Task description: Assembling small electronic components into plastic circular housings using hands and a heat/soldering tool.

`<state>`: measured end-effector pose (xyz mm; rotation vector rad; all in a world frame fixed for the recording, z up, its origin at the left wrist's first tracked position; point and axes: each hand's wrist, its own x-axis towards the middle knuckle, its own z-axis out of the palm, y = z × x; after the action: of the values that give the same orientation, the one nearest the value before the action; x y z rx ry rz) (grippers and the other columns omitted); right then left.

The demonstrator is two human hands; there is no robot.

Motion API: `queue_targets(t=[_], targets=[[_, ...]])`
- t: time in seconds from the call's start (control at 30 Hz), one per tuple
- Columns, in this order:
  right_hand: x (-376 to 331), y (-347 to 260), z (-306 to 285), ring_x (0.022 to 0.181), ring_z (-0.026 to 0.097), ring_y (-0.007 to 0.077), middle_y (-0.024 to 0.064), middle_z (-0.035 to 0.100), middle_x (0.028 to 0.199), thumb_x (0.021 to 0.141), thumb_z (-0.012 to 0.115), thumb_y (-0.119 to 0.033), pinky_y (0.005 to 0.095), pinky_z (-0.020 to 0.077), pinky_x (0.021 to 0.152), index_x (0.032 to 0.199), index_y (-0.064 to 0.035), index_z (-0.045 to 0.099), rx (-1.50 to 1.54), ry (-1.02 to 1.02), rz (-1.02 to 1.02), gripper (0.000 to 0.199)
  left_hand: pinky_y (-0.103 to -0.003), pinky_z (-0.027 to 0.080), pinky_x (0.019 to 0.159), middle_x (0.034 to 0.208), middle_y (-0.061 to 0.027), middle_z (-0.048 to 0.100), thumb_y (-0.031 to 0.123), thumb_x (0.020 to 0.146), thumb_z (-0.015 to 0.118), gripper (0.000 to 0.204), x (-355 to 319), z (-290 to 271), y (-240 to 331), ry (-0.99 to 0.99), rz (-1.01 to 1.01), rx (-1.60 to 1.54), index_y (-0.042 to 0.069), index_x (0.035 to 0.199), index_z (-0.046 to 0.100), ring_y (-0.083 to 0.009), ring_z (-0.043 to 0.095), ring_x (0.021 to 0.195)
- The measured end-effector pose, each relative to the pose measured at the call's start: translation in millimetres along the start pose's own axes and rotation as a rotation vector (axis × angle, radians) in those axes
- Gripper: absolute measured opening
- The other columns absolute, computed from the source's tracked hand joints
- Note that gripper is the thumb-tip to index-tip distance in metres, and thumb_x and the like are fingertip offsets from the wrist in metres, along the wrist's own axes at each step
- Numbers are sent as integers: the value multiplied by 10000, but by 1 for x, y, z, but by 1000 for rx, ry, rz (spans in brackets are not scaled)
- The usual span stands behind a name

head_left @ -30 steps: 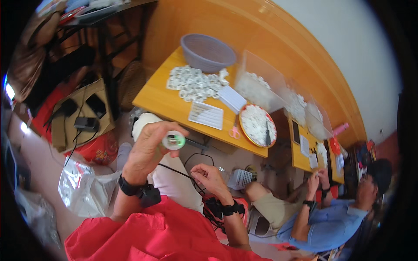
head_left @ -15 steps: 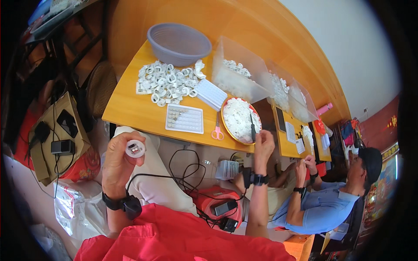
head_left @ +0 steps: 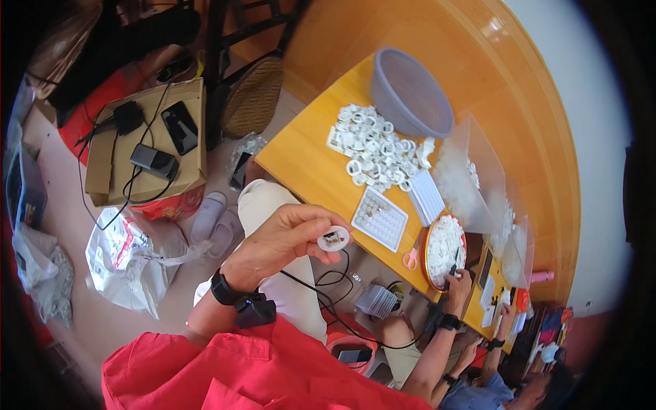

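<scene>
My left hand [head_left: 283,239] pinches a small round white plastic housing [head_left: 333,239], its open face turned up with little metal parts inside. On the far right, my right hand [head_left: 460,287] grips a slim black tool [head_left: 453,270] at the rim of a round bowl [head_left: 428,263] with a red and yellow edge. Small white pieces [head_left: 445,240] fill the bowl, and the tool's tip lies among them. Left of the bowl lie pink-handled scissors [head_left: 410,259] and a white compartment tray [head_left: 395,234] partly filled with small round parts.
White ring-shaped parts [head_left: 379,149] are heaped behind the tray, beside stacked white trays [head_left: 426,197] and a grey basin [head_left: 410,96]. Clear bins [head_left: 468,174] stand beyond. A co-worker in blue [head_left: 482,393] sits at right. Cables hang below the table; a cardboard box [head_left: 102,167] stands left.
My view has swung left, so the table appears further right. My right hand has brought the black tool down to the bowl's white pieces. The left hand still holds the housing.
</scene>
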<state>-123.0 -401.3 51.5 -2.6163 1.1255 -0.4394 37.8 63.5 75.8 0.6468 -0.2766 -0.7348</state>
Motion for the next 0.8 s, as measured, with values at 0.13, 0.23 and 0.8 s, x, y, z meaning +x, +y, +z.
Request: queue_targets(t=[0.13, 0.23, 0.8], targets=[[3, -3, 5, 784, 595, 306, 195, 606, 836, 706, 563, -127, 366, 455, 719, 981, 41, 571, -26, 20, 64, 322, -298, 549, 709, 985, -157, 616, 332, 882, 551, 420, 0, -4, 4, -9, 6, -19, -42, 1071, 571, -193, 638, 824], [7, 16, 12, 848, 580, 335, 226, 600, 878, 758, 474, -128, 374, 437, 781, 1042, 70, 557, 129, 97, 36, 356, -296, 548, 725, 987, -147, 616, 312, 893, 538, 398, 2, -5, 5, -3, 5, -37, -34, 1089, 568, -191, 637, 833], [-140, -185, -38, 572, 496, 80, 29, 546, 713, 810, 522, -20, 200, 372, 464, 1034, -7, 616, 976, -366, -68, 243, -167, 408, 511, 778, 4, 566, 365, 951, 417, 400, 25, -2, -27, 239, -79, 52, 31, 929, 636, -53, 487, 571]])
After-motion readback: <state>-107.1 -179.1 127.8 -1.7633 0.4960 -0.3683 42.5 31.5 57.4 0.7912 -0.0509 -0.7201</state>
